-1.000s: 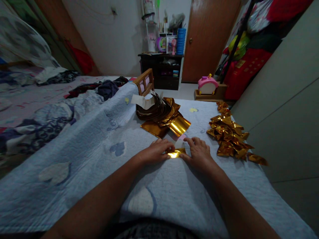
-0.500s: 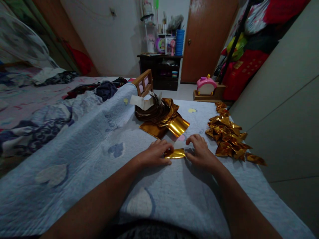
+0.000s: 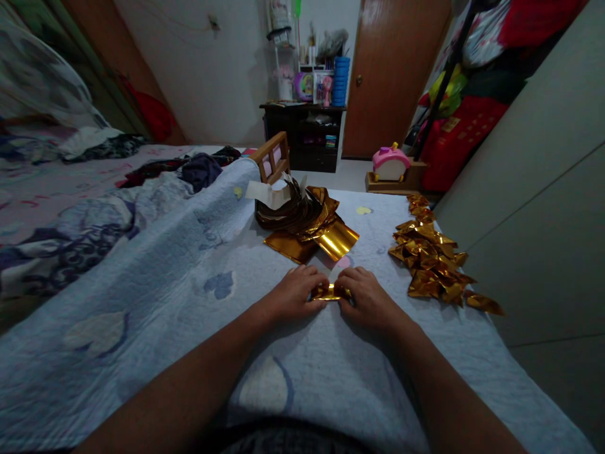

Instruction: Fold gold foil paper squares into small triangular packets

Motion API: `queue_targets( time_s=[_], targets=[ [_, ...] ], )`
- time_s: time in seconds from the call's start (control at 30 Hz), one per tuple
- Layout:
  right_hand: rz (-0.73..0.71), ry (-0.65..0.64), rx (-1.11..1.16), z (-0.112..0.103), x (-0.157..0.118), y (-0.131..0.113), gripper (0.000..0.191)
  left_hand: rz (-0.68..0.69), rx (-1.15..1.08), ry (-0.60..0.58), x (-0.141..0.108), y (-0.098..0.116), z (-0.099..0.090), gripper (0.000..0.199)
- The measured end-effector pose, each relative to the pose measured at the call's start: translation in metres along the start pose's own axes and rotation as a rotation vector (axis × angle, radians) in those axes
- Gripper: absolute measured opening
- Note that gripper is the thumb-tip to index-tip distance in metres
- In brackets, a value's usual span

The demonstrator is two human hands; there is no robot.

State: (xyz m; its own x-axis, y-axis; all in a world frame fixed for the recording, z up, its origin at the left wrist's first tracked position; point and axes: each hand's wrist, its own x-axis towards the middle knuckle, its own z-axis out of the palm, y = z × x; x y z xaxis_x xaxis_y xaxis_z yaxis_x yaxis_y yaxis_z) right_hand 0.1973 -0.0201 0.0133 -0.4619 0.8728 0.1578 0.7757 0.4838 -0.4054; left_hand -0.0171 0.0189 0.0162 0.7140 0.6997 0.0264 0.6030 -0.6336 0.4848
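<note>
Between my two hands is a sheet of gold foil paper [image 3: 332,292], partly folded, with a pale part showing beyond its far side. My left hand [image 3: 300,291] pinches its left end, and my right hand [image 3: 363,295] grips the right end, fingers curled over it. The sheet lies low on the quilt [image 3: 302,378]. Just beyond my hands lies a fanned stack of gold foil paper [image 3: 302,217], its nearest sheets [image 3: 336,238] flat and shiny. Off to the right is a heap of folded gold foil pieces [image 3: 432,258], one of them [image 3: 483,302] lying at its near end.
A wooden bed rail [image 3: 275,157] stands behind the stack. On the left, rumpled clothes [image 3: 94,214] cover another bed. A pale cabinet [image 3: 543,221] runs along the right side. Farther off are a dark shelf unit [image 3: 302,139], a pink toy [image 3: 391,162] and a door [image 3: 392,75].
My right hand has moved left and closed on the right end of the gold foil paper. My left hand keeps its place. The stack and the heap are unmoved.
</note>
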Motion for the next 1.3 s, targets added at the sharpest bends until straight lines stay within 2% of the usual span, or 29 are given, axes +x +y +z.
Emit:
queue_targets(
  time_s=[0.17, 0.3, 0.43, 0.63, 0.9, 1.13, 1.3],
  targets=[
    [-0.014, 0.018, -0.001, 0.0, 0.002, 0.0, 0.014, 0.034, 0.111, 0.058, 0.001, 0.002, 0.005, 0.009],
    [-0.001, 0.036, -0.004, 0.002, 0.002, 0.002, 0.016, 0.057, 0.183, 0.062, 0.001, 0.004, 0.006, 0.015],
    [0.029, 0.064, -0.002, 0.007, 0.004, 0.006, 0.016, 0.025, 0.2, 0.074, 0.001, 0.007, 0.004, 0.018],
    [0.033, 0.133, 0.004, 0.007, 0.005, 0.007, 0.018, 0.014, 0.085, 0.134, 0.0, 0.005, 0.004, 0.019],
    [-0.051, 0.175, 0.013, 0.005, 0.003, 0.003, 0.021, 0.09, -0.18, 0.299, 0.003, -0.001, 0.008, 0.024],
    [-0.128, 0.079, 0.064, 0.012, 0.003, -0.005, 0.014, 0.125, -0.234, 0.247, 0.006, -0.005, 0.012, 0.025],
    [-0.109, 0.008, 0.061, 0.013, 0.002, -0.004, 0.02, 0.103, -0.14, 0.18, 0.005, -0.007, 0.01, 0.025]
  ],
)
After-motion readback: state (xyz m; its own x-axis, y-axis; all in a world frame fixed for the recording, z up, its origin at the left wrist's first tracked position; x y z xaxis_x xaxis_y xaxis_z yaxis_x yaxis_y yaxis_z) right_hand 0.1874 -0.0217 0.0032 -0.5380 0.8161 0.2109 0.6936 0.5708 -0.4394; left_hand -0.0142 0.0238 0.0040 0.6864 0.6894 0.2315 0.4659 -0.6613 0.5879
